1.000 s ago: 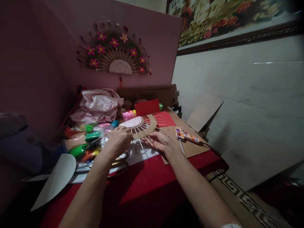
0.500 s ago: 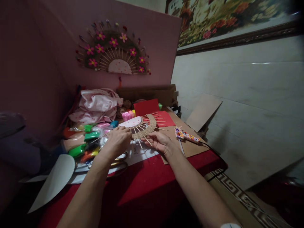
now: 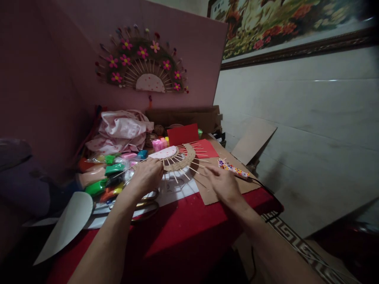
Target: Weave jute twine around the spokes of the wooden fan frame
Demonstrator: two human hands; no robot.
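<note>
A half-round fan of thin sticks with a twine band and a pink dotted half-circle at its centre is held above the table. My left hand is closed on the left end of this fan. To the right of the fan, my right hand is off the twine band, close to the stick ends, with its fingers partly bent; whether it touches a stick is unclear. Just beyond that hand, a flower-patterned glue gun lies on cardboard.
Bagged coloured clay and scissors lie on the left. Pink cloth and red sheets are behind. A finished flowered fan hangs on the pink board. A cable runs off the table's right edge.
My right hand has let go of the twine band and moved right, towards the glue gun. My left hand and the fan have barely moved.
</note>
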